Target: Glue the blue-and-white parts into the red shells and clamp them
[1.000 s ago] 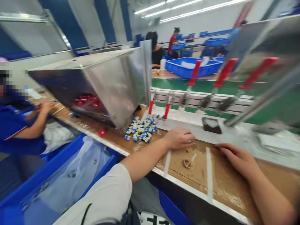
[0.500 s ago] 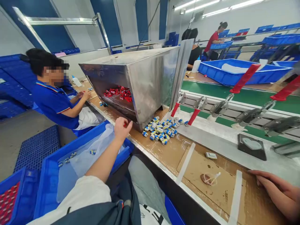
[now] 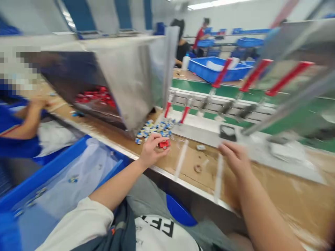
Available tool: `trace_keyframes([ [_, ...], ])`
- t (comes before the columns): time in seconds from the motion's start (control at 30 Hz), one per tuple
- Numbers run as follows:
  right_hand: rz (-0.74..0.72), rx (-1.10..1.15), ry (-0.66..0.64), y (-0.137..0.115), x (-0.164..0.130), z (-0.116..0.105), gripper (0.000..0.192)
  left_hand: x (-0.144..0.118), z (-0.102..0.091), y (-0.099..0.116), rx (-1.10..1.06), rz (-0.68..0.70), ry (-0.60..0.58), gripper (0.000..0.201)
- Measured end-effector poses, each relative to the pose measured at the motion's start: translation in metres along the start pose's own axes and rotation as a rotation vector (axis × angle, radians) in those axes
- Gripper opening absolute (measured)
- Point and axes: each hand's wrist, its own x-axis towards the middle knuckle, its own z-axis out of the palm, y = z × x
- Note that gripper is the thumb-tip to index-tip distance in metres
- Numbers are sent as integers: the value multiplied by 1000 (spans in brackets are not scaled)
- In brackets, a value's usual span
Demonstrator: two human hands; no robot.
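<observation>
My left hand is closed on a small red plastic part, pinched between thumb and fingers above the bench. Just behind it lies a pile of small blue, white and yellow parts. My right hand, slightly blurred, hangs over the bench with its fingers loosely stretched to the left; I see nothing held in it. Close beyond its fingertips is a black block with a pale inset. Between my hands, a small white piece and a brownish ring-like thing lie on taped cardboard.
A metal hood holds many red parts at left. Red-handled toggle clamps line the far side. A blue bin with plastic film stands at lower left. A co-worker's arm is at far left.
My view has turned to the right. My left hand has come away from the hood's opening with a red part. My right hand has moved up and inward, near the black block.
</observation>
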Motion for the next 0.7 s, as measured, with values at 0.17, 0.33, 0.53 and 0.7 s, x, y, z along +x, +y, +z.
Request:
trace_keyframes([
  [0.17, -73, 24, -150, 77, 11, 51, 53, 81, 124, 30, -422, -125, -238, 39],
  [0.33, -231, -4, -403, 76, 1, 54, 47, 95, 178, 20, -625, -251, -447, 42],
  [0.53, -286, -9, -451, 69, 1, 54, 40, 92, 158, 23, -541, -280, -470, 43],
  [0.7, -320, 10, -442, 66, 1, 53, 40, 107, 140, 23, -562, -504, -764, 30],
])
